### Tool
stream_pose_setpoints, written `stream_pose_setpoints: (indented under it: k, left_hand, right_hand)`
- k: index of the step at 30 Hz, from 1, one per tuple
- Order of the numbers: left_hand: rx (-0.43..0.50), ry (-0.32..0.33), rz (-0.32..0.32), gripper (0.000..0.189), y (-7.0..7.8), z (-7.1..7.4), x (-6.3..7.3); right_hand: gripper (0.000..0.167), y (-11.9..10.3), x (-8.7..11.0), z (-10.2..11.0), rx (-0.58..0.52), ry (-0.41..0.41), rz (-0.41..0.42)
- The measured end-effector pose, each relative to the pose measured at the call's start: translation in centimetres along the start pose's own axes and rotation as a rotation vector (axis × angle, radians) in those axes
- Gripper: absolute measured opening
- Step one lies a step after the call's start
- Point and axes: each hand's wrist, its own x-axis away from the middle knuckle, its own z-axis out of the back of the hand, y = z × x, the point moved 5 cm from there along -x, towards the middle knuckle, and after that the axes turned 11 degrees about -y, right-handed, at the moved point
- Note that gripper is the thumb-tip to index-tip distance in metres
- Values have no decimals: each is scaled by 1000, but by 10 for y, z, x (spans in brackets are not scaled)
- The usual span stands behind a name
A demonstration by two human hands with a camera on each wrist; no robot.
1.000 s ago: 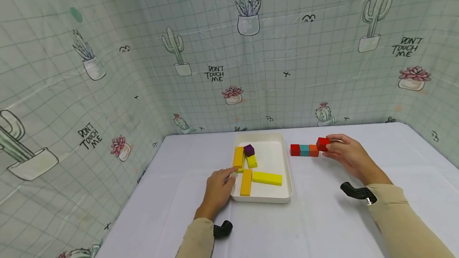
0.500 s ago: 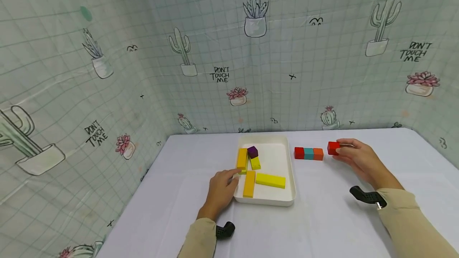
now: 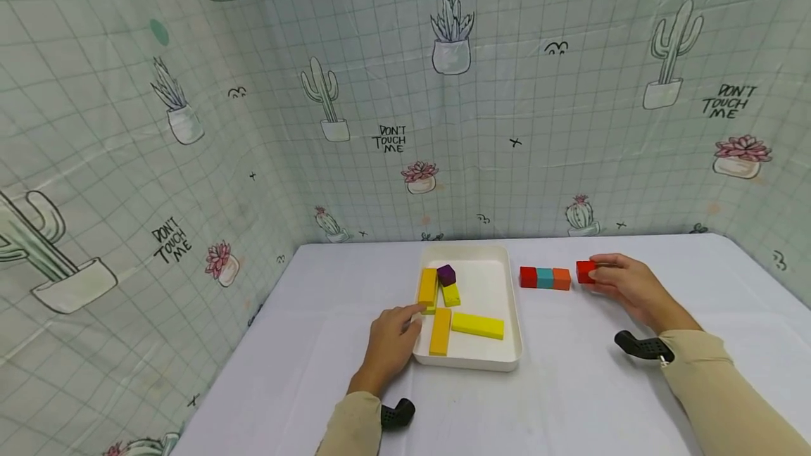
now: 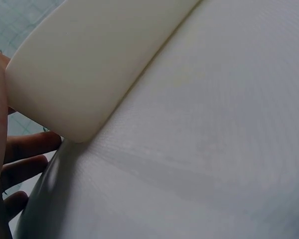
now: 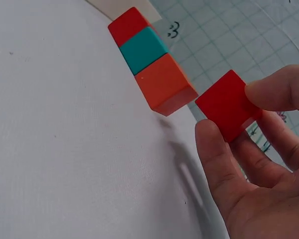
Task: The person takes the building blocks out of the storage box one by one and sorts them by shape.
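My right hand (image 3: 633,290) pinches a red cube (image 5: 229,105) between thumb and fingertips. The cube sits just right of a short row: a red cube (image 3: 528,277), a teal cube (image 3: 545,279) and an orange cube (image 3: 561,279), touching side by side. A small gap parts the held cube from the orange one; whether it touches the table I cannot tell. My left hand (image 3: 389,340) rests at the left edge of a white tray (image 3: 516,329), index finger over the rim. In the left wrist view, fingers (image 4: 32,146) hang loosely past the tray's corner.
Inside the tray lie two orange-yellow blocks (image 3: 440,333) (image 3: 428,287), a long yellow block (image 3: 478,326), a short yellow block (image 3: 451,295) and a purple cube (image 3: 446,274). Another yellow piece shows under the upper orange-yellow block. A patterned cloth (image 3: 507,104) hangs behind the white table (image 3: 462,414).
My right hand has drawn the red cube to the right, away from the orange cube's end, then lowered it slightly. The left hand keeps its place at the tray. The head view has shifted slightly.
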Motion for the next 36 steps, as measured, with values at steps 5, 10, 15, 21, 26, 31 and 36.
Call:
stream_pose_setpoints:
  k: [5, 10, 15, 21, 26, 31, 36]
  left_hand:
    - [-9, -7, -1, 34, 0, -3, 0]
    - [-15, -4, -3, 34, 1, -1, 2]
    - [-32, 9, -17, 33, 1, 2, 2]
    - [-29, 19, -25, 33, 1, 3, 0]
    - [-20, 13, -8, 33, -1, 1, 1]
    - [-21, 14, -8, 33, 0, 1, 0]
    - [-19, 13, -21, 33, 2, 2, 1]
  right_hand:
    - [61, 5, 0, 3, 16, 0, -1]
    - [60, 8, 0, 1, 41, 0, -12]
    - [60, 7, -2, -2, 84, 0, -30]
    - [58, 4, -6, -1, 107, -6, -17]
    - [58, 4, -10, 1, 196, -16, -39]
    - [56, 1, -14, 1, 258, -22, -40]
    - [57, -2, -12, 1, 375, -19, -72]
